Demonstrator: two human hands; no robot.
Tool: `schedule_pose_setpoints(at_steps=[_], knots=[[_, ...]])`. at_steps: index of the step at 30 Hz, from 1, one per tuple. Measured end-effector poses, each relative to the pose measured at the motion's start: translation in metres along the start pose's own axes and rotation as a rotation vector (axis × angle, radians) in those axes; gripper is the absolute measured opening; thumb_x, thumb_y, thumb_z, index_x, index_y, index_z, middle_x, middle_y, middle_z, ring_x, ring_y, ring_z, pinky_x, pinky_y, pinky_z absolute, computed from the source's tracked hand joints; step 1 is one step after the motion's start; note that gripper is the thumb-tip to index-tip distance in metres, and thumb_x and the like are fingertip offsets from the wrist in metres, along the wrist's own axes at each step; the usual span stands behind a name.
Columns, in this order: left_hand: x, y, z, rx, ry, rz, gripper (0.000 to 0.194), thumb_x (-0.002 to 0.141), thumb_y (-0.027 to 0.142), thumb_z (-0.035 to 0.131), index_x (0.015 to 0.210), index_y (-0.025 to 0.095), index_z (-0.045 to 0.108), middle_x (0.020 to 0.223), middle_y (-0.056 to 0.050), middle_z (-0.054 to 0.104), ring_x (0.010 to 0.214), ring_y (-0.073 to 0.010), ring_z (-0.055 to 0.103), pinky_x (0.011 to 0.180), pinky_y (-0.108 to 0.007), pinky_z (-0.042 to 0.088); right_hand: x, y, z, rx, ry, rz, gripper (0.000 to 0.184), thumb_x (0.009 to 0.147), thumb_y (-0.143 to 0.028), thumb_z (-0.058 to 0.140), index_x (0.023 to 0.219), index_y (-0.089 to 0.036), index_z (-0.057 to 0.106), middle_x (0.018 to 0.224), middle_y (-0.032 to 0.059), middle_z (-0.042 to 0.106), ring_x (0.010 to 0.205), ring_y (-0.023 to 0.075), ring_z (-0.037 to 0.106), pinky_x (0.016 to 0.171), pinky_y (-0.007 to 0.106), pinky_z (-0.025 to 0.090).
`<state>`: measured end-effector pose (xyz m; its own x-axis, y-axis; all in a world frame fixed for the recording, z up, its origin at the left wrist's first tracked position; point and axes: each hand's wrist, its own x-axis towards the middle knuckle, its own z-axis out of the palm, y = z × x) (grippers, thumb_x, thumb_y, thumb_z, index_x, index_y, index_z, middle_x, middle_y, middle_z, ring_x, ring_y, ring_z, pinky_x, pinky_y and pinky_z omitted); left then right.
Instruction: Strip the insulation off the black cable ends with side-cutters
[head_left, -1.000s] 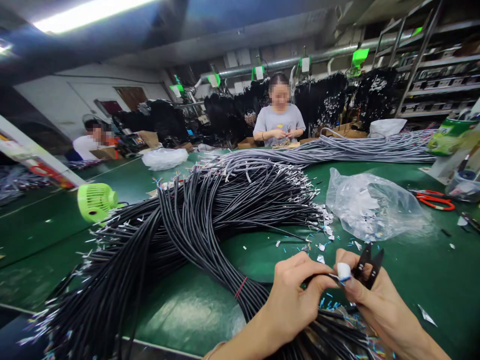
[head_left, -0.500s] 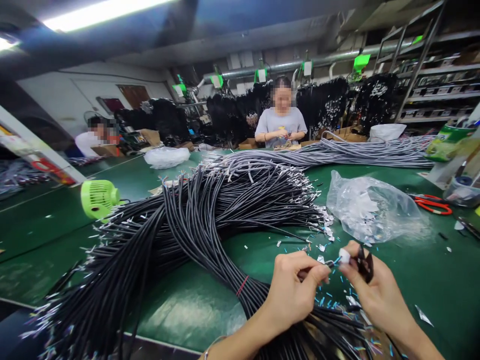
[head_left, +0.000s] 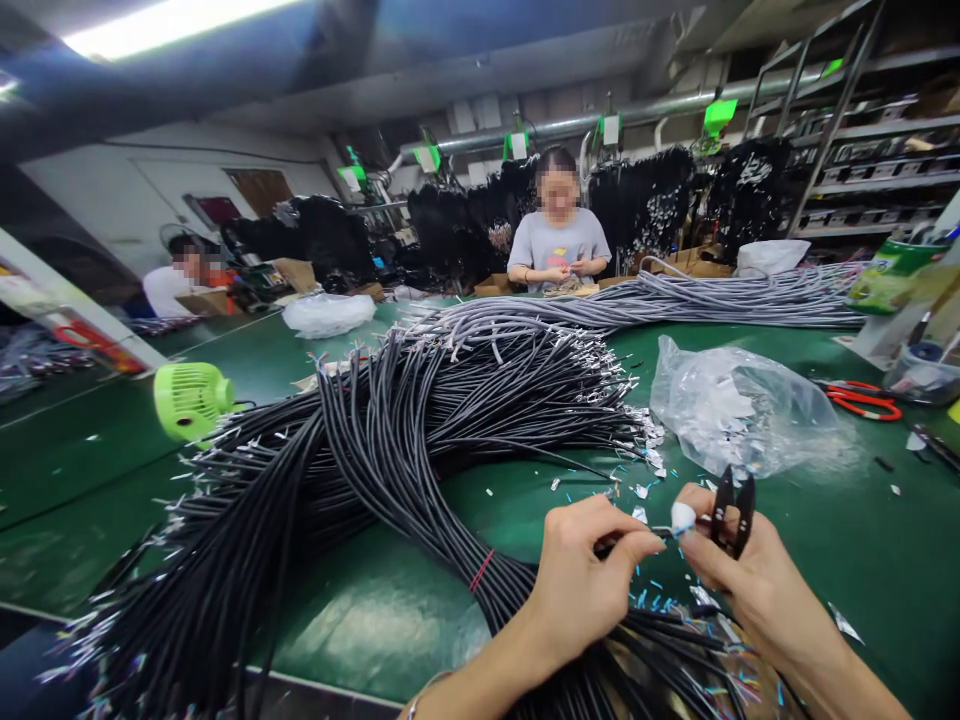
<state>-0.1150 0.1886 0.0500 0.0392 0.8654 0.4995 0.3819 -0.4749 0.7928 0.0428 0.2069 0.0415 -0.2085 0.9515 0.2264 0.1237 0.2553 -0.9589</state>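
Observation:
My left hand (head_left: 592, 565) is closed in a pinch on a black cable, whose stripped end points right toward my other hand. My right hand (head_left: 731, 555) is closed too, with dark wire cutters (head_left: 733, 510) in its palm and their jaws pointing up. White material covers a fingertip of this hand, which meets the thin blue and white wires (head_left: 670, 531) at the cable end. Below my hands runs a bundle of black cables (head_left: 420, 500), tied with a red band (head_left: 482, 570). Blue wire bits (head_left: 654, 603) and foil scraps lie around them.
A large pile of black cables (head_left: 247, 530) covers the green table. Grey cables (head_left: 675, 300) lie behind it. Also there: a clear plastic bag (head_left: 742, 410), red-handled scissors (head_left: 862, 400) and a green fan (head_left: 193, 400). A co-worker (head_left: 559, 235) sits across the table.
My right hand has turned slightly, and the cutters now stand more upright with their jaws in clearer view. The wires between my hands show less blue. My left hand keeps its pinch.

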Motion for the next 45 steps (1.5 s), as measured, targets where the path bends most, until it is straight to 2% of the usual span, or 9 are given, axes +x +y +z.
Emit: schedule_pose_setpoints(at_steps=[2,5,11,16,22,32,35,40,45], knots=[[0.002,-0.001,-0.003,-0.051,-0.103,-0.087,0.026,0.081,0.019,0.058,0.057,0.014,0.068,0.048,0.000,0.051,0.045,-0.0092,0.043,0.044,-0.021,0.030,0.000,-0.001,-0.001,-0.004,-0.088,-0.055,0.022,0.081,-0.038,0.056,0.073,-0.018,0.053,0.062,-0.0016,0.046,0.053,0.0110,0.043,0.046,0.022,0.035],[0.002,-0.002,-0.003,-0.117,-0.159,-0.207,0.029,0.081,0.026,0.057,0.056,0.013,0.065,0.049,0.001,0.048,0.042,-0.0076,0.041,0.041,-0.020,0.028,0.001,0.000,-0.006,-0.233,0.011,-0.221,0.017,0.082,-0.029,0.055,0.068,-0.019,0.051,0.066,-0.0002,0.049,0.061,0.0132,0.047,0.054,0.024,0.039],[0.002,0.003,-0.003,-0.407,-0.170,-0.465,0.038,0.074,0.046,0.060,0.054,0.014,0.053,0.037,0.006,0.035,0.029,-0.0051,0.033,0.032,-0.018,0.020,0.005,0.008,-0.028,-0.397,0.703,-0.126,0.022,0.078,-0.038,0.062,0.085,-0.018,0.056,0.068,0.0008,0.053,0.056,0.0134,0.048,0.051,0.025,0.039],[0.005,0.004,-0.006,-0.470,-0.170,-0.504,0.043,0.070,0.052,0.064,0.057,0.012,0.054,0.037,0.006,0.037,0.029,-0.0039,0.033,0.031,-0.016,0.019,0.004,0.002,-0.016,-0.365,0.152,-0.218,0.018,0.084,-0.032,0.054,0.072,-0.019,0.058,0.066,0.0005,0.054,0.058,0.0127,0.050,0.051,0.023,0.041],[0.005,0.002,-0.005,-0.462,-0.138,-0.498,0.036,0.069,0.041,0.068,0.054,0.012,0.053,0.041,0.006,0.037,0.033,-0.0036,0.034,0.033,-0.017,0.022,0.001,-0.009,-0.009,-0.278,0.068,-0.287,0.009,0.082,-0.026,0.059,0.076,-0.021,0.062,0.074,0.0017,0.059,0.068,0.0141,0.057,0.053,0.021,0.045],[0.001,0.002,0.000,-0.472,-0.059,-0.478,0.026,0.062,0.026,0.074,0.053,0.011,0.055,0.053,0.003,0.046,0.038,-0.0038,0.041,0.037,-0.017,0.030,0.001,-0.003,-0.006,-0.356,0.082,-0.291,0.008,0.082,-0.024,0.058,0.075,-0.020,0.060,0.062,-0.0015,0.053,0.049,0.0099,0.048,0.040,0.020,0.039],[0.003,-0.002,0.000,-0.538,-0.157,-0.570,0.030,0.061,0.030,0.076,0.055,0.012,0.054,0.044,0.005,0.046,0.035,-0.0042,0.041,0.036,-0.016,0.030,0.000,-0.002,0.000,-0.420,0.165,-0.404,0.004,0.081,-0.016,0.058,0.078,-0.020,0.057,0.063,-0.0022,0.051,0.047,0.0083,0.045,0.041,0.020,0.038],[0.012,-0.009,-0.006,-0.699,-0.399,-0.657,0.038,0.068,0.044,0.070,0.062,0.007,0.065,0.043,0.001,0.053,0.033,-0.0043,0.044,0.033,-0.015,0.029,-0.006,0.006,0.003,-0.557,0.297,-0.634,0.018,0.075,-0.005,0.062,0.087,-0.019,0.058,0.075,0.0018,0.061,0.058,0.0104,0.058,0.053,0.023,0.046],[0.014,-0.011,-0.008,-0.780,-0.247,-0.692,0.036,0.060,0.040,0.078,0.058,0.007,0.064,0.043,0.002,0.052,0.031,-0.0012,0.039,0.031,-0.014,0.022,-0.015,0.012,0.001,-0.636,0.402,-0.910,0.028,0.068,-0.005,0.069,0.091,-0.021,0.066,0.078,0.0024,0.069,0.064,0.0149,0.066,0.062,0.025,0.052]])
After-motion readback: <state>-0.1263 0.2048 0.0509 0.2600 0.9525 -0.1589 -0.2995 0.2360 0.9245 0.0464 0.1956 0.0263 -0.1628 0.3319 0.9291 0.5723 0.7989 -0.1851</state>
